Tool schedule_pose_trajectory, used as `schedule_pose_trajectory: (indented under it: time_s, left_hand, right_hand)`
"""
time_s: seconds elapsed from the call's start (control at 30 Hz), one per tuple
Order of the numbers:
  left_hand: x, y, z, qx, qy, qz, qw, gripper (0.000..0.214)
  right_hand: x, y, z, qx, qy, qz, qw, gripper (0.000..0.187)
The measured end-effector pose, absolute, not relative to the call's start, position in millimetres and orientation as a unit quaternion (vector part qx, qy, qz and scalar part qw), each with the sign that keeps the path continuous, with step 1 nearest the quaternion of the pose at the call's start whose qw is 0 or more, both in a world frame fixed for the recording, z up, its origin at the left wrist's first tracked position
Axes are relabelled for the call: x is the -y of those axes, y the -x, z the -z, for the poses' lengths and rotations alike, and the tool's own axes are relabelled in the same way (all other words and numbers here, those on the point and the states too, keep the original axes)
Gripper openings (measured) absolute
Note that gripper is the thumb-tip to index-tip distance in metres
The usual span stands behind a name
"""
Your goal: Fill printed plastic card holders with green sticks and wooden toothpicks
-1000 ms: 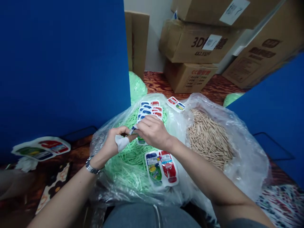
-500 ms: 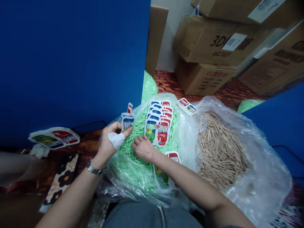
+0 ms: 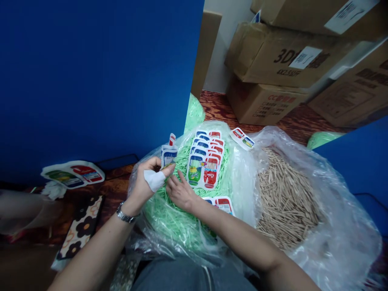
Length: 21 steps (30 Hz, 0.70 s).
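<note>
My left hand (image 3: 148, 178), with a white wrap near the thumb and a metal watch on the wrist, pinches a small printed pouch (image 3: 168, 156) upright. My right hand (image 3: 182, 193) is just right of it, over a plastic bag (image 3: 169, 238) full of thin green sticks (image 3: 178, 218). Its fingers are bent down at the sticks, and their tips are partly hidden. Beyond it, several overlapping Sprite and Cola pouches (image 3: 202, 169) lie in a row on the sticks. Another pouch (image 3: 224, 204) is partly covered by my right forearm.
An open plastic bag (image 3: 339, 226) of brown sticks (image 3: 285, 202) stands at the right. One pouch (image 3: 242, 138) lies between the bags. Cardboard boxes (image 3: 273, 56) are stacked behind. A blue panel (image 3: 97, 81) rises at the left, near a large printed sheet (image 3: 72, 173) and a flower-patterned case (image 3: 81, 226).
My right hand has shifted slightly left, closer to the pouch, and one finger is raised more. The left hand keeps its hold. The whole view has moved slightly.
</note>
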State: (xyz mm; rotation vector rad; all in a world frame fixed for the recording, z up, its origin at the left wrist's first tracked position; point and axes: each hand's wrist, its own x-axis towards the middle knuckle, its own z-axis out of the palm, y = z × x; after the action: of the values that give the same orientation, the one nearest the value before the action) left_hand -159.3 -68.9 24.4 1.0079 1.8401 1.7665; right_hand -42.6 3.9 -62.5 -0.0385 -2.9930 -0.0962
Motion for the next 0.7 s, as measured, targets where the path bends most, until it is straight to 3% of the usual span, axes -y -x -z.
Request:
schedule_pose_trajectory:
  time_s: [0.3,0.53,0.7]
  left_hand:
    - [69.3,165.8,-27.3,-0.645,-0.329,-0.658,0.208,0.021]
    - [68.8,168.9,-42.1,-0.639,-0.338,-0.671,0.165,0.019]
    - [61.8,170.0,-33.0,-0.704,-0.408,-0.575,0.080,0.023]
  right_hand:
    - [-14.4,33.0,57.6,0.991,0.051,-0.096,0.076,0.018]
    - [-21.2,23.5,4.2,0.906,0.115,-0.401,0.079,0.016]
    - [-30.5,22.2,-15.4,0.850,0.076,-0.521,0.008,0.022]
